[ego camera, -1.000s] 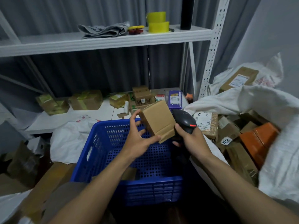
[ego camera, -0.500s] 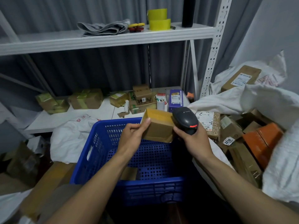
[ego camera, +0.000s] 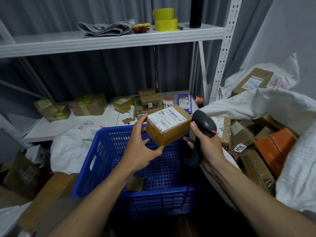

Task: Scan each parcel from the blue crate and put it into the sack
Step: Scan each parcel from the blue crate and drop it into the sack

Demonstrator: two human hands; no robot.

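A brown cardboard parcel point(ego camera: 172, 132) with a white barcode label facing up hovers over the blue crate point(ego camera: 95, 151). My left hand point(ego camera: 139, 152) holds it, thumb at its near bottom corner and fingers at its far left edge. My right hand point(ego camera: 209, 147) grips a black handheld scanner point(ego camera: 204, 124) just right of the parcel, and its fingertips reach under the parcel's right end. The white sack point(ego camera: 282, 106) lies open at the right, filled with several parcels. One small flat cardboard parcel point(ego camera: 136, 183) lies on the crate's floor.
A white metal shelf point(ego camera: 109, 40) spans the back, with yellow tape rolls point(ego camera: 165, 21) and folded cloth on top. Several boxes sit on the lower shelf point(ego camera: 59, 124). White bags and cardboard lie left of the crate.
The parcel has been turned over so its white label now faces up. My right hand has shifted the scanner slightly right and tilted it upright beside the parcel.
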